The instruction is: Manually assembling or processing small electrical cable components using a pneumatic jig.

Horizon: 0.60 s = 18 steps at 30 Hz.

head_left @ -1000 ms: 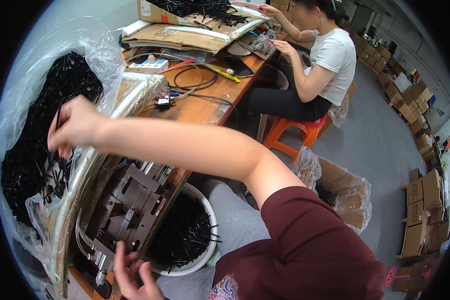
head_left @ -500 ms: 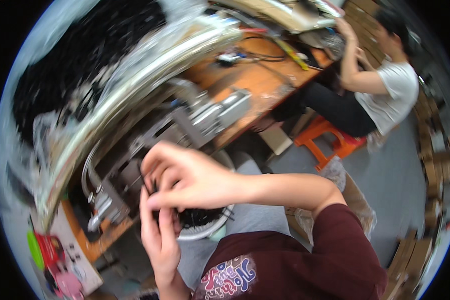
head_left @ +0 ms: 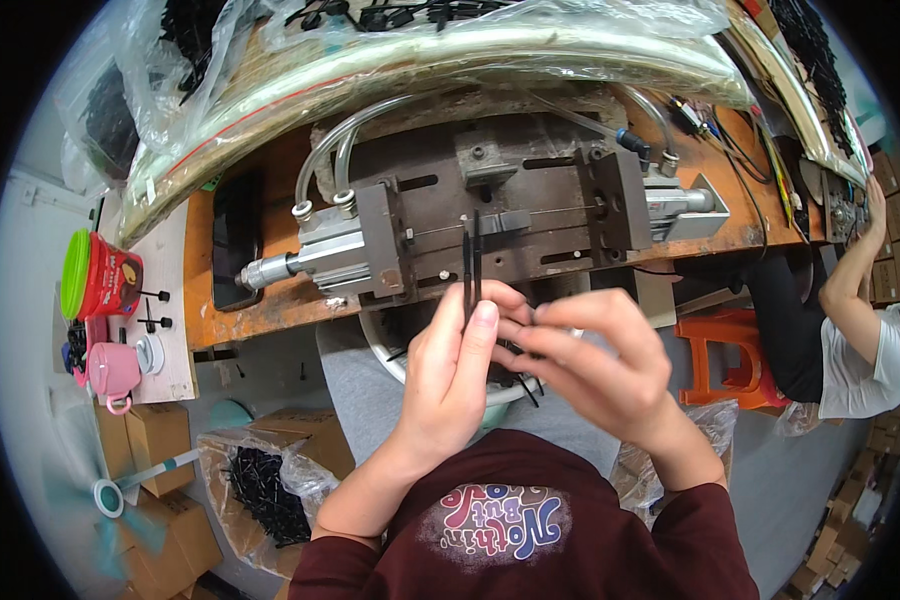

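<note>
Two thin black rods (head_left: pixel 473 250) stand side by side, upright, pinched between the thumb and fingers of my left hand (head_left: pixel 448 375). Their upper ends overlap the metal clamping fixture (head_left: pixel 440 205) on the bench in the picture. Close by on the right, my right hand (head_left: pixel 610 365) has its fingers bent together, with the fingertips beside my left fingers. Something dark shows at those fingertips, too small and hidden to name. Below both hands a white basin (head_left: pixel 380 345) sits on my lap, mostly covered by them. Thin black pieces stick out at its edge.
Air cylinders (head_left: pixel 335 255) and clear hoses flank the fixture. A dark phone (head_left: pixel 238 235) lies on the wooden bench, left. Long plastic-wrapped bundles (head_left: pixel 420 70) run behind. A bag of black parts (head_left: pixel 265 490) stands low left. At right, a person (head_left: pixel 860 320) sits near an orange stool (head_left: pixel 720 360).
The view has swung round to face the fixture squarely. My right hand, earlier over my left, has moved off to its right side, and the two rods now show plainly.
</note>
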{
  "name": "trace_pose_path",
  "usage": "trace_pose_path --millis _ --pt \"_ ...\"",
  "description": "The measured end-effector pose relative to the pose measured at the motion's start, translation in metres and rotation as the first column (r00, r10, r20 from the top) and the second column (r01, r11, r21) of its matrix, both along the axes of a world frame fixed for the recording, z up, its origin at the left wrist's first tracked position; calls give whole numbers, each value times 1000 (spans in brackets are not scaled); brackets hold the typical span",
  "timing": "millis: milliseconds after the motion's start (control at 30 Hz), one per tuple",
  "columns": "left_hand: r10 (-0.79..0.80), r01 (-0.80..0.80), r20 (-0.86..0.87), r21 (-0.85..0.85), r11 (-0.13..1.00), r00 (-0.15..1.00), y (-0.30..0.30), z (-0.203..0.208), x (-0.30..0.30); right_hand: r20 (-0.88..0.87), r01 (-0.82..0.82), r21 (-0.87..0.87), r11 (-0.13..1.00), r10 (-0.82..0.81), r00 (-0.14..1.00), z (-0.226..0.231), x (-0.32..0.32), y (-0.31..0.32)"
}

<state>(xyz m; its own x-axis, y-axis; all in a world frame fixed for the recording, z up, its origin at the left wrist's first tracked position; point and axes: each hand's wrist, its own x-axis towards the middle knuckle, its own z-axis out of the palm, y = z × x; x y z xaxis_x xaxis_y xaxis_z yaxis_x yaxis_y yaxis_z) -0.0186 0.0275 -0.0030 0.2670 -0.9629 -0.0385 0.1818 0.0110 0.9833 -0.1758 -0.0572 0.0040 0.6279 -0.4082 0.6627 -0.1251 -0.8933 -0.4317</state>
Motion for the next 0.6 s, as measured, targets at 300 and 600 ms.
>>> trace_pose_path --millis 300,600 --pt "-17 9 -90 -85 996 996 13 5 15 -276 138 -96 986 -160 948 -13 22 -9" --pt "88 -103 -90 -166 981 992 7 18 19 -421 152 -233 961 -240 875 7 38 -13"
